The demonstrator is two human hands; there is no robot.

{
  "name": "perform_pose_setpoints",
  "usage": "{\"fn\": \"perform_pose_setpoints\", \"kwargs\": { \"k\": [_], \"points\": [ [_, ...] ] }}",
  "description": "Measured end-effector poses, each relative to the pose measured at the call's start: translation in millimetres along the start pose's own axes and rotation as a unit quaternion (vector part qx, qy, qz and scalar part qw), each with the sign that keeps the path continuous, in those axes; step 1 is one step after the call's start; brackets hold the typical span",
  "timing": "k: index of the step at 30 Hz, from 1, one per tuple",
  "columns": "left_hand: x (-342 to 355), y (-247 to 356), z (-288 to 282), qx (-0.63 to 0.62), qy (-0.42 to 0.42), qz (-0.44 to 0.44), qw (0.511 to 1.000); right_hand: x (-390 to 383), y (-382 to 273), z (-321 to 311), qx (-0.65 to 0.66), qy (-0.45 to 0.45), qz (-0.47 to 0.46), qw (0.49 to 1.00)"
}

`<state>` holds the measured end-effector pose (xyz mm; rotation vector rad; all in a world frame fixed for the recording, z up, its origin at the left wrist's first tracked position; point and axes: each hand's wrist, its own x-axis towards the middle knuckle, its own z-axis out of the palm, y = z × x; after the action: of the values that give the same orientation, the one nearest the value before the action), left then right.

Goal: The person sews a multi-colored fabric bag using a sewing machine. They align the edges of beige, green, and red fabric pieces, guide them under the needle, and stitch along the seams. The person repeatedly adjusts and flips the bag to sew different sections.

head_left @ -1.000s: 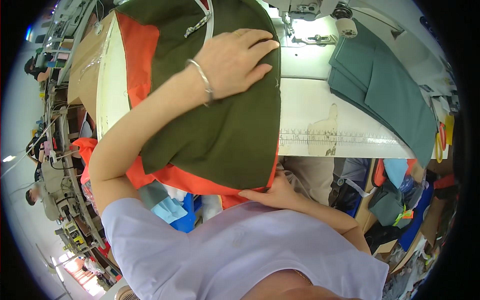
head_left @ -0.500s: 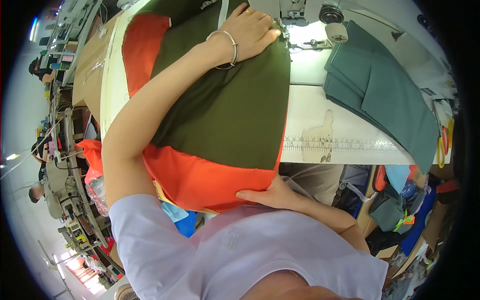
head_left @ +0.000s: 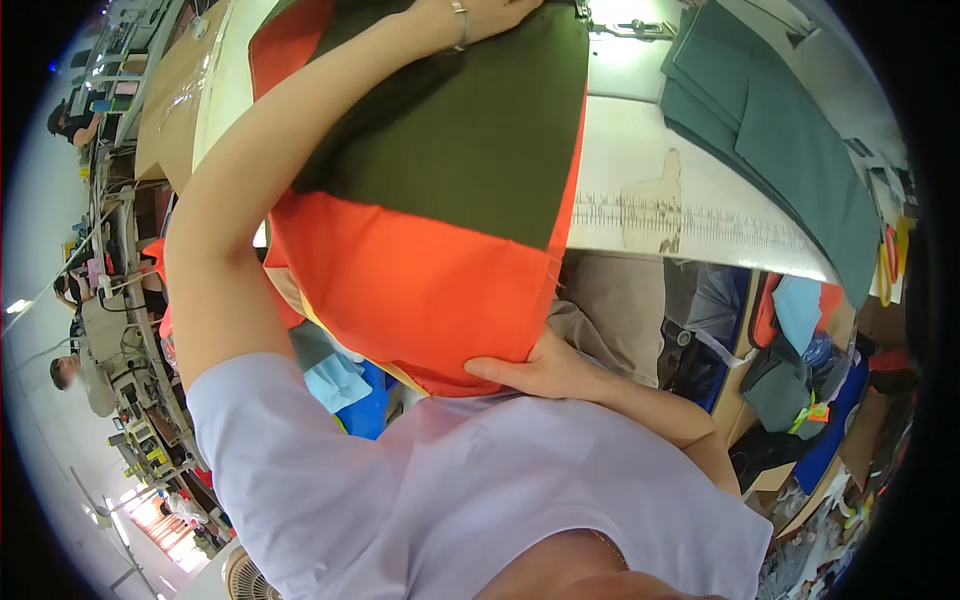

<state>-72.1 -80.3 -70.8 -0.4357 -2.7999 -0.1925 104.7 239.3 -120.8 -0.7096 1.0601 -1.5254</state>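
Observation:
A dark olive-green cloth panel (head_left: pixel 450 150) lies on the sewing machine table, with an orange cloth (head_left: pixel 420 285) joined at its near edge and showing along its right side. My left hand (head_left: pixel 485 14) rests flat on the green cloth beside the presser foot (head_left: pixel 583 9); the upper edge of the view cuts off part of its fingers. Down by my lap, my right hand (head_left: pixel 550 365) pinches the near right edge of the orange cloth, thumb on top and fingers hidden underneath. The orange part hangs over the table's front edge toward me.
Folded grey-green cloth pieces (head_left: pixel 765 135) lie on the right of the white table (head_left: pixel 610 130), beyond a printed ruler scale (head_left: pixel 700 215). Yellow-handled scissors (head_left: pixel 885 270) hang at the right. Fabric scraps (head_left: pixel 795 310) fill a box below. Other machines and people are at the left.
The whole view has shifted, so table and machine sit higher in the picture. The green cloth has slid slightly toward the machine. More orange cloth shows, and my right hand still grips it.

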Motion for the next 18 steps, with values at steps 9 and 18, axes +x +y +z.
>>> {"fn": "perform_pose_setpoints", "kwargs": {
  "k": [9, 18],
  "points": [
    [-170, 167, -126, -0.038, 0.012, 0.075, 0.996, -22, 15, 20, 0.047, -0.003, -0.005, 0.999],
    [-293, 250, -93, 0.087, 0.019, 0.084, 0.993, -35, 5, 23, 0.104, -0.033, -0.018, 0.994]
  ]
}}
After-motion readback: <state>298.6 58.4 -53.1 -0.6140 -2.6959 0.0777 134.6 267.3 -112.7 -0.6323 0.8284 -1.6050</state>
